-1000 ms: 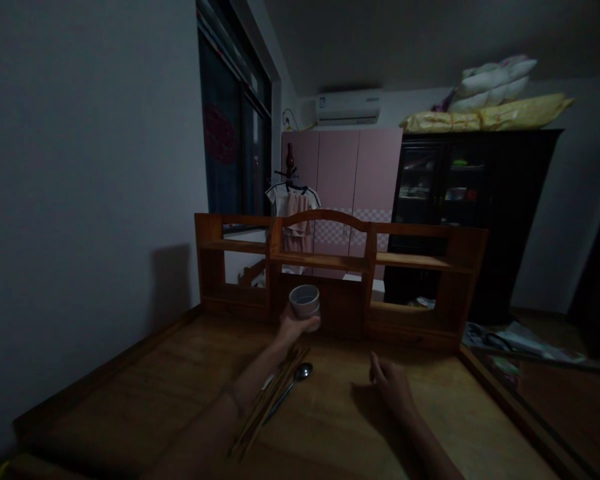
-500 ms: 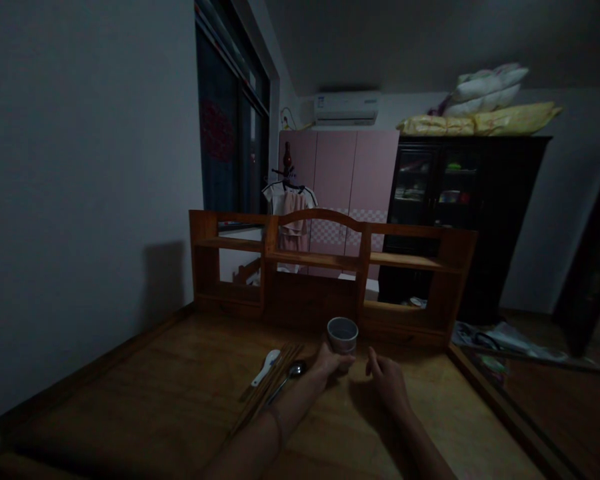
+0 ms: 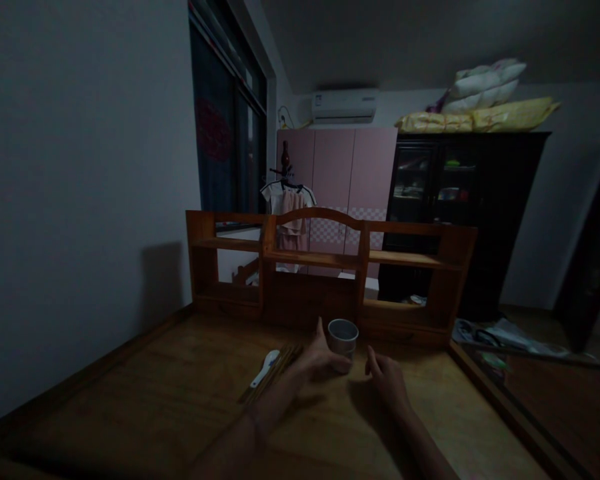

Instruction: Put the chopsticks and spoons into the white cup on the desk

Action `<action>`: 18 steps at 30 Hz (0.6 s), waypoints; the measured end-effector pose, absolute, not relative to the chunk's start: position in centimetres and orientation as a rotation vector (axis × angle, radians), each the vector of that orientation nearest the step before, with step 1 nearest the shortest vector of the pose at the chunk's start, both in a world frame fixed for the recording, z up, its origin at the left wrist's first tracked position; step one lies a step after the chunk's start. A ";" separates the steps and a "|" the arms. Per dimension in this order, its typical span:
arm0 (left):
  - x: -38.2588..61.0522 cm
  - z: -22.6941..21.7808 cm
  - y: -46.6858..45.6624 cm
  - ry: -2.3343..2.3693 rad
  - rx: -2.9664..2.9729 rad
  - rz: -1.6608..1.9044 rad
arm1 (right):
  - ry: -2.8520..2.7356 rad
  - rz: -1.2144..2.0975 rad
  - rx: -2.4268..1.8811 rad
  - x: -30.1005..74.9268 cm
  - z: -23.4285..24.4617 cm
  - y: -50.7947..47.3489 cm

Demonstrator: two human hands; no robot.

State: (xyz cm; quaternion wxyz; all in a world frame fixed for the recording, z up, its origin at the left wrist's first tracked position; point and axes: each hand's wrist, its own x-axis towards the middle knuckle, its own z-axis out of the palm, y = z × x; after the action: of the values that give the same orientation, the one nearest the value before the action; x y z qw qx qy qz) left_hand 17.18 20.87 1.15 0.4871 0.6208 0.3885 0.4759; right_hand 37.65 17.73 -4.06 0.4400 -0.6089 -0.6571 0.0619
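Note:
A small white cup [image 3: 343,335] stands upright on the wooden desk [image 3: 170,393], just in front of the shelf unit. My left hand [image 3: 319,357] lies beside the cup's left side with the thumb raised off it and the fingertips by its base. My right hand [image 3: 387,380] rests on the desk a little right of the cup, loosely curled and holding nothing. Left of my left hand lie a bundle of wooden chopsticks [image 3: 269,375] and a white spoon [image 3: 264,368]. The room is dim.
A low wooden shelf unit [image 3: 325,260] runs along the desk's far edge. A grey wall is on the left, with a dark window [image 3: 225,153] beyond it. Behind the shelf unit are hanging clothes [image 3: 290,213], a pink wardrobe and a dark cabinet [image 3: 460,200]. Clutter lies on the floor at right.
My left hand carried the cup from up near the shelf's middle down and to the right, and it now stands on the desk. The thumb has come off the cup. My right hand barely moved.

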 end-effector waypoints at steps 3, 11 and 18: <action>13.8 5.3 19.9 1.064 1.803 1.269 | -1.639 0.150 -1.520 37.7 -4.2 17.8; 0.2 4.8 12.0 1.474 1.865 1.122 | -1.591 -0.037 -1.401 36.1 -1.6 16.2; -5.7 -5.2 9.6 1.519 1.539 1.298 | -1.494 -0.229 -1.106 29.6 9.1 3.3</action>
State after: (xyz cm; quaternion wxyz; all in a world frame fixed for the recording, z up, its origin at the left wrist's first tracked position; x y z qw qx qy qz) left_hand -5.66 9.63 -5.21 0.3050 0.5811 0.5735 0.4904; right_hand 29.57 3.32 9.11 0.5929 -0.4755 -0.6424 -0.0986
